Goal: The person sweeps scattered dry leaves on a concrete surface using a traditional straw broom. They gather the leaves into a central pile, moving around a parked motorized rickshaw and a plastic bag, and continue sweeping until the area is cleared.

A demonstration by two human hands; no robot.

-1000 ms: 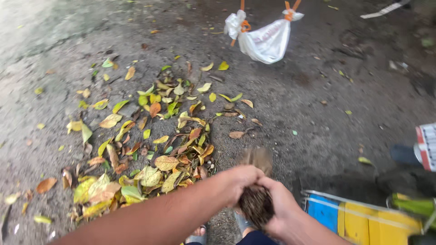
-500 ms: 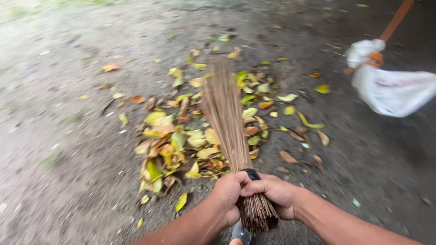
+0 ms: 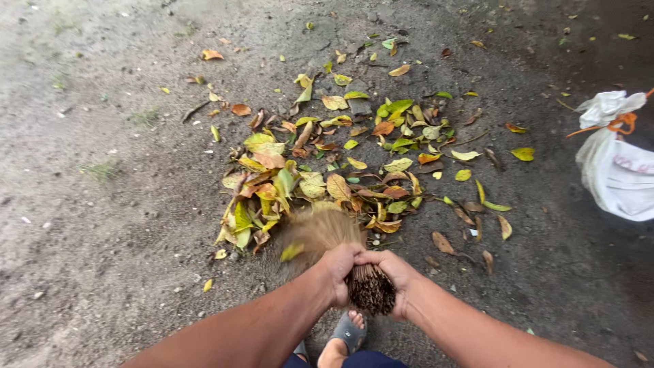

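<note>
Hands, left hand (image 3: 338, 267) and right hand (image 3: 390, 269), side by side, clamped on stick broom (image 3: 354, 262), bristles pointing away toward leaf pile (image 3: 327, 170) on ground (image 3: 102, 225) just ahead.

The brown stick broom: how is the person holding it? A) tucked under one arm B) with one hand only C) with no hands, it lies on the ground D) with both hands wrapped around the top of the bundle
D: the left hand and right hand both clasp the bound top of the brown stick broom, while its blurred bristles meet the pile of yellow, green and brown fallen leaves.
</note>
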